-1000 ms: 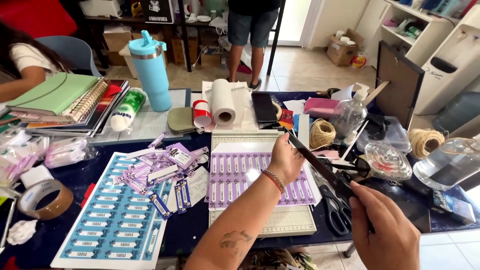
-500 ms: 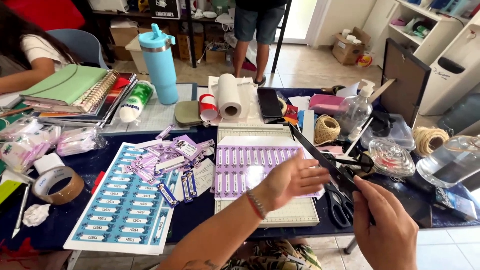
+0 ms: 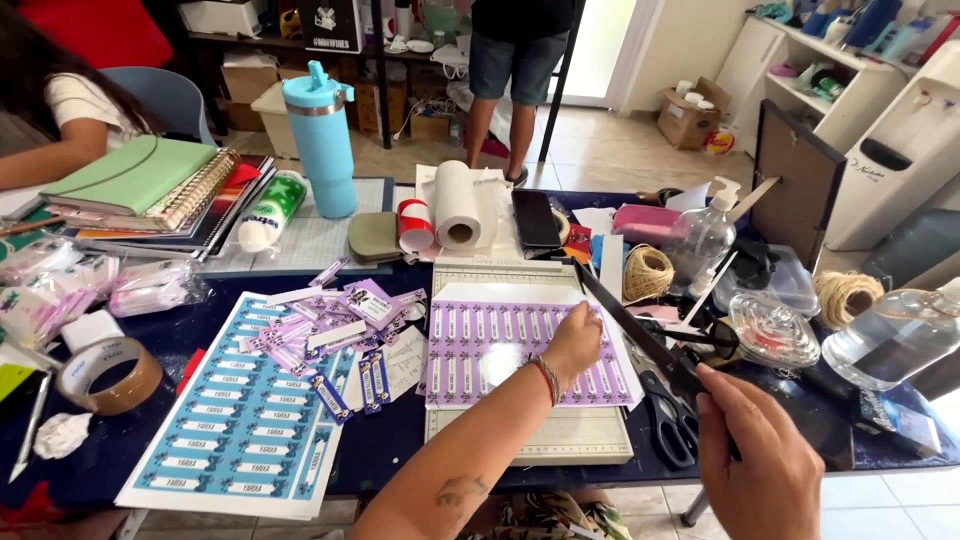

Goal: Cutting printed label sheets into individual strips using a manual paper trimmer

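Observation:
A purple label sheet point(image 3: 500, 340) lies on a white paper trimmer point(image 3: 520, 440) at the table's middle. My left hand point(image 3: 575, 345) presses flat on the sheet's right edge, fingers apart, a red bracelet on the wrist. My right hand point(image 3: 755, 455) grips the end of the trimmer's black blade arm point(image 3: 630, 330), which is raised at a slant over the sheet's right side. A pile of cut purple labels point(image 3: 335, 325) lies left of the trimmer, partly on a blue label sheet point(image 3: 235, 420).
Black scissors point(image 3: 670, 420) lie right of the trimmer. A tape roll point(image 3: 110, 375) sits at the left, a blue tumbler point(image 3: 322, 135), notebooks point(image 3: 150, 190) and paper roll point(image 3: 458, 205) at the back, twine point(image 3: 648, 272) and bottles point(image 3: 885, 340) at the right. A seated person point(image 3: 60, 110) and a standing person point(image 3: 515, 60) are nearby.
My left hand came down from the trimmer's top right onto the purple sheet's right edge. My right hand stays on the raised blade arm.

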